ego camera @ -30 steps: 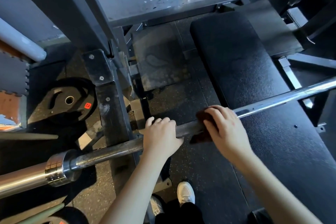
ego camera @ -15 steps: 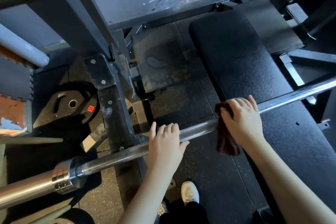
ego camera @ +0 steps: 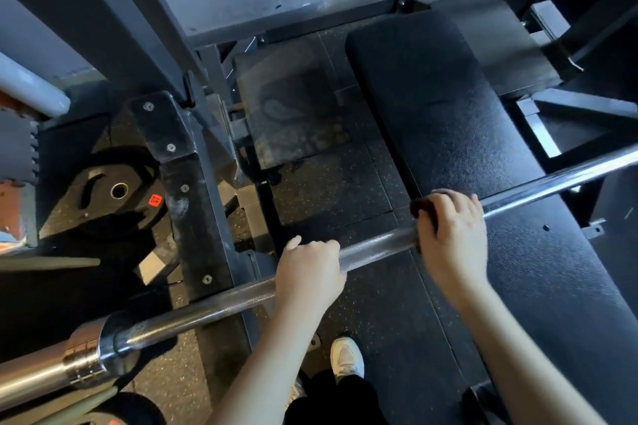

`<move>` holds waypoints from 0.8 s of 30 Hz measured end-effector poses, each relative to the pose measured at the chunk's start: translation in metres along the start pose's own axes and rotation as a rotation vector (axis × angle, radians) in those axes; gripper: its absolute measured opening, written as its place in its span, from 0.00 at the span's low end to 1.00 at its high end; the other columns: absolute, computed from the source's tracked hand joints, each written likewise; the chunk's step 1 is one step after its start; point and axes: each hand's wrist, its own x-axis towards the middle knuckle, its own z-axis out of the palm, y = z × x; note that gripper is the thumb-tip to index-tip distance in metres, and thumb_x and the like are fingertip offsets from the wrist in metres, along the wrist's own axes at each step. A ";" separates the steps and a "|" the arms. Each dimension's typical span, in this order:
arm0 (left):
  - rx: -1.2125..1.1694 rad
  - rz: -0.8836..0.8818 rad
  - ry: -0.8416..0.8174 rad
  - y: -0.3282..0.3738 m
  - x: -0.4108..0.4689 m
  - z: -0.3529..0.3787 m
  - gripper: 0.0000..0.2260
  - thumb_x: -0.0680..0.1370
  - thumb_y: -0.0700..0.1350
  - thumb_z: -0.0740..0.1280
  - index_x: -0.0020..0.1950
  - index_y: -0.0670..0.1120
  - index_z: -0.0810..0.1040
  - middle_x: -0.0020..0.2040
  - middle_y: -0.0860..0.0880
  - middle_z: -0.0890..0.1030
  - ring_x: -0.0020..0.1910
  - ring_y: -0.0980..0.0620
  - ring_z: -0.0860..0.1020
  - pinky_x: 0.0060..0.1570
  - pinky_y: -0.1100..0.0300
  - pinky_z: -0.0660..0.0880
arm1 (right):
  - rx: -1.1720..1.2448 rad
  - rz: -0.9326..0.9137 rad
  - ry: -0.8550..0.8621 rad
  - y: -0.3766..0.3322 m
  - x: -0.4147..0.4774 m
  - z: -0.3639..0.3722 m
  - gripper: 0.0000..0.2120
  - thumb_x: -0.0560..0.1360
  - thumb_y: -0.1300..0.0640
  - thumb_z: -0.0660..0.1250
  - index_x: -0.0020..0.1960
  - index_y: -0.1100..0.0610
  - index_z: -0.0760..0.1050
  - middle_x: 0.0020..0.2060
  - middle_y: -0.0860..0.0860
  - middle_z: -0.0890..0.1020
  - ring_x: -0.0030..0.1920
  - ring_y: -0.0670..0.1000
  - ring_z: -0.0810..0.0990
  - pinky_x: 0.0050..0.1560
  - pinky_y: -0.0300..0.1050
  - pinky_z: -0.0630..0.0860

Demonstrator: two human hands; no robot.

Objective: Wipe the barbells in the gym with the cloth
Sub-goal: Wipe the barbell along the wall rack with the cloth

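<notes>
Cloth (ego camera: 424,209) in right grip (ego camera: 452,235), left grip (ego camera: 310,272) holding barbell (ego camera: 376,245)

The cloth (ego camera: 423,208) lies mostly hidden under the blurred right hand (ego camera: 452,235) (one dark corner shows); barbell (ego camera: 376,245) leaves both edges.

The bar (ego camera: 376,247) crossed over the bench (ego camera: 466,148) at right. The left hand (ego camera: 309,272) sat on it left of the right hand (ego camera: 452,231), cloth (ego camera: 423,209) beneath that. A plate (ego camera: 117,193) lay on the floor (ego camera: 345,190) left of the upright (ego camera: 193,203).
</notes>
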 end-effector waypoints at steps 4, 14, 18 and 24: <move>0.062 -0.034 0.076 0.006 -0.008 0.011 0.11 0.67 0.48 0.78 0.45 0.48 0.80 0.37 0.51 0.82 0.37 0.51 0.82 0.67 0.50 0.68 | 0.125 -0.229 -0.101 -0.040 -0.031 0.009 0.12 0.76 0.53 0.59 0.49 0.58 0.79 0.49 0.52 0.81 0.51 0.54 0.77 0.66 0.52 0.66; -0.038 0.012 -0.022 -0.006 -0.017 0.010 0.16 0.76 0.58 0.65 0.60 0.52 0.77 0.56 0.54 0.79 0.58 0.52 0.76 0.69 0.53 0.63 | 0.122 -0.064 0.011 -0.037 -0.044 0.009 0.13 0.76 0.54 0.60 0.48 0.60 0.79 0.49 0.54 0.81 0.52 0.56 0.77 0.68 0.49 0.61; 0.007 -0.009 0.027 0.002 -0.027 0.013 0.10 0.78 0.54 0.64 0.56 0.51 0.77 0.53 0.53 0.81 0.56 0.52 0.78 0.72 0.53 0.58 | 0.078 -0.382 -0.146 -0.021 -0.043 -0.006 0.13 0.77 0.52 0.60 0.52 0.58 0.79 0.50 0.52 0.81 0.52 0.54 0.79 0.67 0.52 0.67; -0.197 -0.015 -0.191 -0.005 -0.023 0.001 0.29 0.74 0.66 0.65 0.71 0.54 0.68 0.65 0.55 0.76 0.64 0.51 0.73 0.71 0.50 0.62 | -0.019 0.025 -0.002 0.001 -0.026 -0.009 0.15 0.75 0.51 0.58 0.49 0.58 0.80 0.50 0.55 0.81 0.53 0.59 0.79 0.70 0.59 0.62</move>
